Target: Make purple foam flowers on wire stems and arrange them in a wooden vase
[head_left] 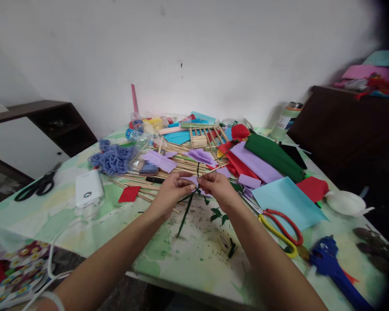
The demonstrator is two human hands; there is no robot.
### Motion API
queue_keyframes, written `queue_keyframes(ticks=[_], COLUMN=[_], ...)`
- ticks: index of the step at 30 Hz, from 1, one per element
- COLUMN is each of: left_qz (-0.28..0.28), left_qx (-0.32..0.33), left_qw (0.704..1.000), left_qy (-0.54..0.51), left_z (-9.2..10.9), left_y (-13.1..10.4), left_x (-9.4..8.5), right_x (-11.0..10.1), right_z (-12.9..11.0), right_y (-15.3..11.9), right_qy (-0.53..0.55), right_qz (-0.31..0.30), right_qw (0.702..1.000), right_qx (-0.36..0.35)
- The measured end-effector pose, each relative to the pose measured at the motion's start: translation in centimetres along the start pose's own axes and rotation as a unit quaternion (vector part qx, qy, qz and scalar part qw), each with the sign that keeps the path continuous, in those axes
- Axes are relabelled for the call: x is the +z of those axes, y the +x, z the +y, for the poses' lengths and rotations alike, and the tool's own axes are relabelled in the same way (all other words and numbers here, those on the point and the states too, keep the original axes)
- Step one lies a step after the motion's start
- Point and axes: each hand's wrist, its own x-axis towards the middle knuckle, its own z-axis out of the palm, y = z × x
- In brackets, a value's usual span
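A craft flower with purple petals [201, 157] and a green-wrapped stem [185, 216] is held upright, slightly tilted, between my hands. My left hand [172, 194] pinches at the stem from the left, thumb and forefinger together. From the other side my right hand [218, 188] is closed on the stem just below the petals. Exact fingertip contact is partly hidden. Small green leaves [218, 216] lie beneath my right wrist. Scissors with red and yellow handles [280, 229] rest by my right forearm, near a light blue sheet [287, 203].
A white power bank [89, 188], black scissors [40, 185] and blue-purple yarn [112, 157] lie on the left. Wooden sticks [181, 163] and felt pieces pile up behind my hands. On the right are a blue glue gun [330, 263] and a bottle [283, 121].
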Motion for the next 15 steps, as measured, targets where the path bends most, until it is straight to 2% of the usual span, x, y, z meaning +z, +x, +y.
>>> queue_keyframes(ticks=[15], left_qz=[-0.004], left_qx=[0.017], left_qw=[0.999], left_qy=[0.042], left_z=[-0.13], left_y=[-0.29], left_x=[0.20], right_x=[0.24], right_z=[-0.18], right_y=[-0.26], right_qy=[-0.031], right_qz=[0.000], right_qw=[0.999], right_qx=[-0.012])
